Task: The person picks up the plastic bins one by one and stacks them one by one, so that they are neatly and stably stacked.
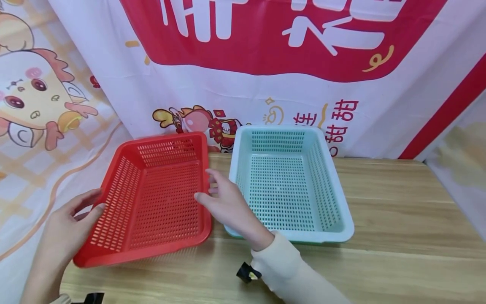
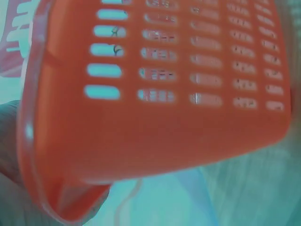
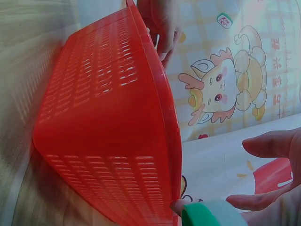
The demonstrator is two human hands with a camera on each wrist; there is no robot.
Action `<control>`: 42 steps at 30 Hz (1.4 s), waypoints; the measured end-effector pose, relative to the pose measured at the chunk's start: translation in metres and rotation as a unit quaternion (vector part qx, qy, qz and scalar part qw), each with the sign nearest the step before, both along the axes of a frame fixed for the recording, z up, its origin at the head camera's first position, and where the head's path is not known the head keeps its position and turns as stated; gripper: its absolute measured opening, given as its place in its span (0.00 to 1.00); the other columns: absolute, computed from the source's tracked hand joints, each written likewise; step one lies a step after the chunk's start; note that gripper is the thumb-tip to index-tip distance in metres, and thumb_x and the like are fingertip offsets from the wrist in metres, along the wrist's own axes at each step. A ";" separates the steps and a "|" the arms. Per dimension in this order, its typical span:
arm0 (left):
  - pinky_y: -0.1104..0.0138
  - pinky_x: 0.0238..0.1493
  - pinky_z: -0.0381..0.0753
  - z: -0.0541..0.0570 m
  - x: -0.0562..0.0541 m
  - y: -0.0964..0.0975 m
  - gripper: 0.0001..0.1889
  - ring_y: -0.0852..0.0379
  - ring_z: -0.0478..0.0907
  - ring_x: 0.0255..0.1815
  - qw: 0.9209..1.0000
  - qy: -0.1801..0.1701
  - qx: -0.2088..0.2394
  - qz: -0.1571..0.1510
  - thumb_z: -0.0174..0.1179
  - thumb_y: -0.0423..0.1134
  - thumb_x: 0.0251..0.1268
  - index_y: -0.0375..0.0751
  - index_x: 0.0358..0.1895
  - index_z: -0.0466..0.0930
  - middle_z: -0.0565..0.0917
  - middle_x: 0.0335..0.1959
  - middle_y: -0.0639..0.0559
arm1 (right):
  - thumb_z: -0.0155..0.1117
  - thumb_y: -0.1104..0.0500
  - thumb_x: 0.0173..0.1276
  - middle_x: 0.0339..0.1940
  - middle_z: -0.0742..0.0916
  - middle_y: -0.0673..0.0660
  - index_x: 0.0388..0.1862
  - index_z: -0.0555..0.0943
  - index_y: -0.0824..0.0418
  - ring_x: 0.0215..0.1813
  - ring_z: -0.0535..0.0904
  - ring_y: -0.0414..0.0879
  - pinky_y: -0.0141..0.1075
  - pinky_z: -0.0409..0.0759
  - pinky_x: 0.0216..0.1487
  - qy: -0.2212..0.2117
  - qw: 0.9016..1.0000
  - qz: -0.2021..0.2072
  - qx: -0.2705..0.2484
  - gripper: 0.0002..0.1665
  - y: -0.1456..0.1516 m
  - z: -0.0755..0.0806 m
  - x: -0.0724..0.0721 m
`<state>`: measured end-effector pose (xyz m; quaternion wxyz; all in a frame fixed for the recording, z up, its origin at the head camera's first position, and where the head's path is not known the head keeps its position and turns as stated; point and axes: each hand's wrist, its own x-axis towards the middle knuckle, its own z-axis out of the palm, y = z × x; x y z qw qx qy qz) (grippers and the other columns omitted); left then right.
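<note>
A red slotted plastic basket [image 1: 167,194] stands on the wooden table, turned slightly askew. At its left rim is my left hand [image 1: 64,228], the thumb reaching over the edge and the fingers curled about the rim. From the left wrist, part of that hand [image 2: 9,146] shows behind the rim's corner. Beside the opposite rim, my right hand [image 1: 228,202] has thumb and fingers spread apart. One fingertip comes right up to the red rim in the right wrist view, while the thumb [image 3: 268,144] stands away from it. The red basket holds nothing.
Just right of the red basket stands a pale green slotted basket [image 1: 281,185] with nothing in it. Printed cloth [image 1: 228,93] hangs behind the table, and more patterned cloth [image 1: 26,169] lies along the left. Bare wooden tabletop [image 1: 410,219] extends to the right.
</note>
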<state>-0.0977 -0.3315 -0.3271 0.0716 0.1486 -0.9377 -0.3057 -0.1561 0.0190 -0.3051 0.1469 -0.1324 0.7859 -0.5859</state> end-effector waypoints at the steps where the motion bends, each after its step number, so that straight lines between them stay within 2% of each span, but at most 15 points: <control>1: 0.88 0.33 0.70 -0.001 0.000 -0.002 0.32 0.44 0.89 0.59 1.000 -0.006 0.002 0.007 0.57 0.53 0.83 0.39 0.80 0.70 0.75 0.74 0.25 | 0.67 0.52 0.78 0.76 0.79 0.61 0.86 0.65 0.53 0.74 0.80 0.57 0.49 0.91 0.61 -0.001 1.000 -0.003 0.002 0.41 -0.002 0.000 -0.001; 2: 0.86 0.32 0.71 -0.001 -0.001 -0.004 0.33 0.54 0.89 0.54 1.000 -0.014 0.003 0.013 0.57 0.54 0.83 0.40 0.81 0.70 0.74 0.75 0.25 | 0.67 0.53 0.78 0.76 0.79 0.61 0.86 0.64 0.54 0.73 0.81 0.57 0.48 0.92 0.58 -0.003 1.000 -0.006 -0.001 0.42 -0.003 0.000 -0.001; 3: 0.85 0.32 0.71 -0.001 -0.001 -0.005 0.33 0.66 0.86 0.49 1.000 -0.016 0.001 0.020 0.57 0.54 0.83 0.41 0.81 0.70 0.75 0.75 0.26 | 0.67 0.53 0.78 0.76 0.79 0.62 0.86 0.64 0.55 0.73 0.82 0.57 0.48 0.92 0.56 -0.006 1.000 -0.007 -0.004 0.42 -0.004 0.000 -0.002; 5: 0.82 0.31 0.73 -0.003 -0.002 -0.009 0.33 0.85 0.71 0.40 0.999 -0.021 0.008 0.031 0.57 0.54 0.82 0.41 0.81 0.70 0.75 0.74 0.25 | 0.67 0.55 0.79 0.76 0.79 0.63 0.86 0.64 0.56 0.71 0.84 0.57 0.47 0.93 0.51 -0.012 1.000 -0.006 -0.012 0.42 -0.007 -0.001 -0.003; 7: 0.79 0.30 0.77 -0.005 -0.003 -0.012 0.34 0.84 0.73 0.39 0.998 -0.029 0.027 0.038 0.56 0.54 0.83 0.39 0.82 0.67 0.74 0.73 0.24 | 0.67 0.57 0.79 0.76 0.79 0.64 0.86 0.63 0.56 0.68 0.85 0.56 0.45 0.94 0.47 -0.015 1.000 -0.005 -0.016 0.41 -0.008 -0.001 -0.004; 8: 0.77 0.29 0.81 -0.007 -0.004 -0.014 0.34 0.89 0.68 0.35 0.998 -0.029 0.040 0.037 0.57 0.54 0.83 0.38 0.82 0.67 0.75 0.72 0.23 | 0.67 0.57 0.79 0.75 0.80 0.64 0.86 0.64 0.57 0.67 0.86 0.56 0.44 0.94 0.46 -0.017 1.000 -0.004 -0.018 0.41 -0.009 -0.001 -0.005; 10: 0.75 0.29 0.85 -0.011 -0.005 -0.019 0.35 0.90 0.74 0.32 0.997 -0.022 0.064 0.029 0.58 0.52 0.82 0.35 0.82 0.67 0.79 0.68 0.23 | 0.67 0.58 0.79 0.75 0.80 0.64 0.86 0.64 0.57 0.64 0.88 0.55 0.43 0.94 0.44 -0.018 1.000 -0.006 -0.013 0.40 -0.010 -0.001 -0.006; 11: 0.73 0.29 0.86 -0.013 -0.006 -0.021 0.35 0.89 0.76 0.33 0.996 -0.020 0.080 0.024 0.59 0.52 0.82 0.35 0.82 0.66 0.86 0.63 0.30 | 0.66 0.58 0.79 0.74 0.81 0.64 0.86 0.64 0.57 0.62 0.89 0.54 0.42 0.94 0.43 -0.019 1.000 -0.007 -0.011 0.40 -0.011 -0.001 -0.006; 13: 0.71 0.30 0.88 -0.017 -0.006 -0.026 0.36 0.88 0.78 0.34 0.994 -0.016 0.105 0.018 0.60 0.51 0.81 0.35 0.82 0.66 0.92 0.54 0.55 | 0.66 0.58 0.80 0.71 0.83 0.63 0.85 0.65 0.57 0.59 0.89 0.52 0.41 0.94 0.43 -0.024 1.000 -0.006 -0.008 0.39 -0.012 -0.002 -0.007; 15: 0.74 0.31 0.87 -0.021 -0.006 -0.030 0.35 0.91 0.77 0.36 0.993 -0.009 0.119 0.008 0.62 0.50 0.81 0.36 0.82 0.67 0.86 0.46 0.80 | 0.66 0.59 0.80 0.69 0.84 0.63 0.84 0.66 0.57 0.59 0.90 0.51 0.42 0.94 0.45 -0.032 0.999 -0.002 -0.008 0.38 -0.013 -0.004 -0.007; 17: 0.76 0.32 0.86 -0.025 -0.006 -0.034 0.35 0.92 0.75 0.38 0.990 -0.009 0.142 0.005 0.62 0.49 0.81 0.41 0.83 0.66 0.75 0.41 0.93 | 0.66 0.59 0.80 0.68 0.85 0.63 0.84 0.67 0.57 0.60 0.89 0.51 0.43 0.94 0.47 -0.041 0.999 0.003 -0.011 0.37 -0.014 -0.006 -0.007; 21: 0.74 0.32 0.87 -0.029 -0.008 -0.039 0.34 0.88 0.77 0.38 0.986 -0.024 0.167 0.005 0.60 0.48 0.82 0.51 0.86 0.63 0.75 0.44 0.92 | 0.67 0.60 0.79 0.69 0.85 0.63 0.83 0.69 0.57 0.62 0.89 0.52 0.46 0.93 0.52 -0.053 0.998 0.001 -0.015 0.36 -0.016 -0.008 -0.006; 29: 0.69 0.30 0.88 -0.036 -0.010 -0.044 0.34 0.79 0.82 0.35 0.973 -0.036 0.227 0.008 0.59 0.43 0.83 0.61 0.86 0.61 0.75 0.40 0.95 | 0.68 0.63 0.77 0.67 0.85 0.59 0.80 0.73 0.57 0.51 0.87 0.44 0.42 0.93 0.54 -0.053 0.999 -0.004 -0.007 0.34 -0.019 -0.010 -0.004; 35: 0.66 0.29 0.89 -0.040 -0.010 -0.048 0.34 0.75 0.84 0.34 0.968 -0.040 0.246 0.009 0.58 0.42 0.84 0.62 0.86 0.60 0.76 0.40 0.94 | 0.67 0.65 0.77 0.71 0.82 0.59 0.83 0.70 0.55 0.49 0.87 0.43 0.39 0.93 0.52 -0.050 0.999 -0.005 -0.007 0.38 -0.023 -0.012 -0.003; 42: 0.64 0.27 0.89 -0.045 -0.009 -0.053 0.34 0.72 0.86 0.32 0.960 -0.036 0.276 -0.006 0.56 0.40 0.84 0.61 0.87 0.58 0.80 0.41 0.92 | 0.70 0.65 0.75 0.71 0.82 0.60 0.85 0.68 0.55 0.56 0.87 0.47 0.41 0.94 0.50 -0.031 0.999 -0.008 -0.025 0.42 -0.026 -0.015 -0.002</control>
